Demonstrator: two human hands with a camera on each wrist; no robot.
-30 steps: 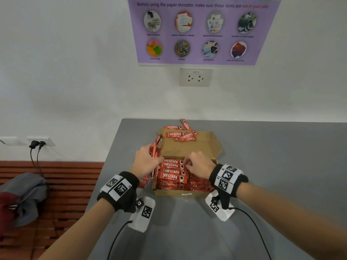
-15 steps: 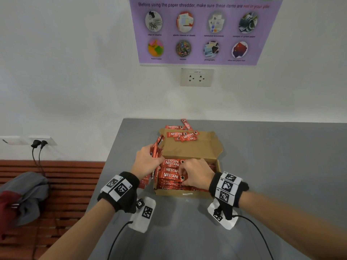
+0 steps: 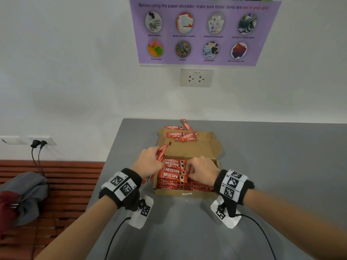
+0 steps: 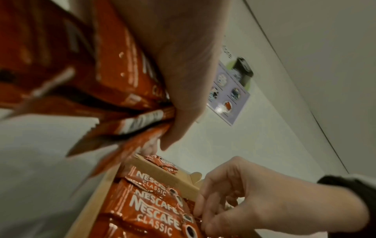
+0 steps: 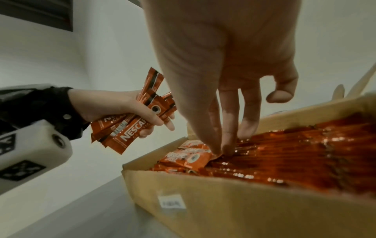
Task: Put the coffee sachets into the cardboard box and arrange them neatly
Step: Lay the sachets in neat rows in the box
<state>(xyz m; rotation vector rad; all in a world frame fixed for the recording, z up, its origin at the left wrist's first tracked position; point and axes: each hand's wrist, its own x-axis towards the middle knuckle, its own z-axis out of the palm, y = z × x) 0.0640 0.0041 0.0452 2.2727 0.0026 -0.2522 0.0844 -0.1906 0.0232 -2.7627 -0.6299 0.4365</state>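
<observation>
An open cardboard box (image 3: 187, 193) sits near the grey table's left edge, filled with rows of red Nescafe sachets (image 3: 173, 175). My left hand (image 3: 150, 162) hovers at the box's left wall and grips a bundle of several sachets (image 3: 163, 152), also seen in the right wrist view as the bundle (image 5: 130, 128) in the left hand (image 5: 142, 116). My right hand (image 3: 201, 171) reaches into the box; its thumb and forefinger pinch the end of a top sachet (image 5: 193, 157) at the right hand (image 5: 221, 150). Loose sachets (image 3: 185, 136) lie on the box's open lid.
Two more sachets (image 3: 177, 127) lie on the table (image 3: 272, 166) behind the lid. The table's left edge runs close to the box; below it is a wooden bench (image 3: 71, 177) with grey and red clothing (image 3: 22, 199). Wrist cables trail toward me.
My right hand has shifted a little toward me over the sachets in the box, fingers working at their ends. The left hand has kept the bundle in place.
</observation>
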